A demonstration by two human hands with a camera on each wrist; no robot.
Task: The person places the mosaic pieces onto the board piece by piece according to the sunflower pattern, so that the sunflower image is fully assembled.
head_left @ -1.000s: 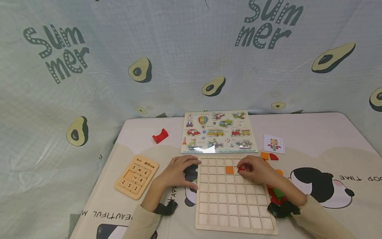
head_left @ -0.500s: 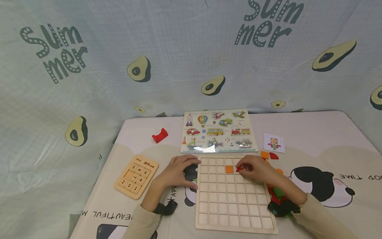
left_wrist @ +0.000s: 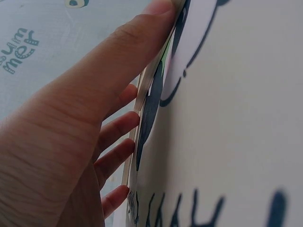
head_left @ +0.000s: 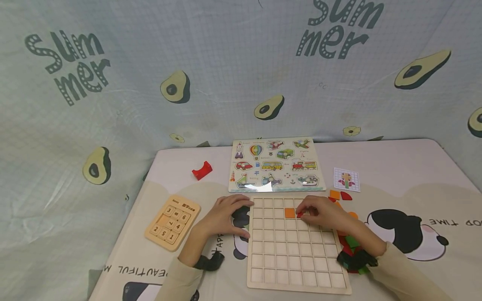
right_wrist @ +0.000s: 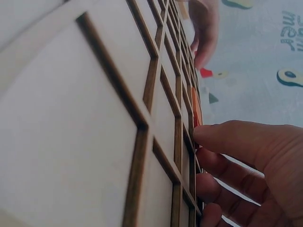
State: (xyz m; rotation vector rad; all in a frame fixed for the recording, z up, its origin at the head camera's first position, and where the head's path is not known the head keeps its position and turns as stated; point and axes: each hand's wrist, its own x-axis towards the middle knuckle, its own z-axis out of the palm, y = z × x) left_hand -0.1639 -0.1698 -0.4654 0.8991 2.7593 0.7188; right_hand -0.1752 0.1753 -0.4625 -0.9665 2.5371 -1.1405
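The right hand point(head_left: 320, 212) lies over the upper rows of the pale wooden grid board point(head_left: 297, 246), its grip pinched on a small red tile point(head_left: 299, 215) at the fingertips; that tile sits just right of the orange square tile point(head_left: 289, 212) already lying in a cell of the second row; from the right wrist view the fingers point(right_wrist: 236, 142) curl down onto the board beside the orange piece. The left hand point(head_left: 226, 215) rests at the board's left edge, fingers straight and relaxed against the rim, its grip apart and holding nothing; the left wrist view shows the fingers point(left_wrist: 118, 127) lying along the board's thin edge.

On the cartoon-printed surface point(head_left: 395, 167) lie a wooden number slide puzzle point(head_left: 172, 221) to the left; a red arch-shaped block point(head_left: 202, 170) behind it; a vehicle peg puzzle board point(head_left: 276, 165) just beyond the grid; a small pattern card point(head_left: 346, 179) to the right; loose orange, red and green tiles point(head_left: 350, 242) beside the right forearm.
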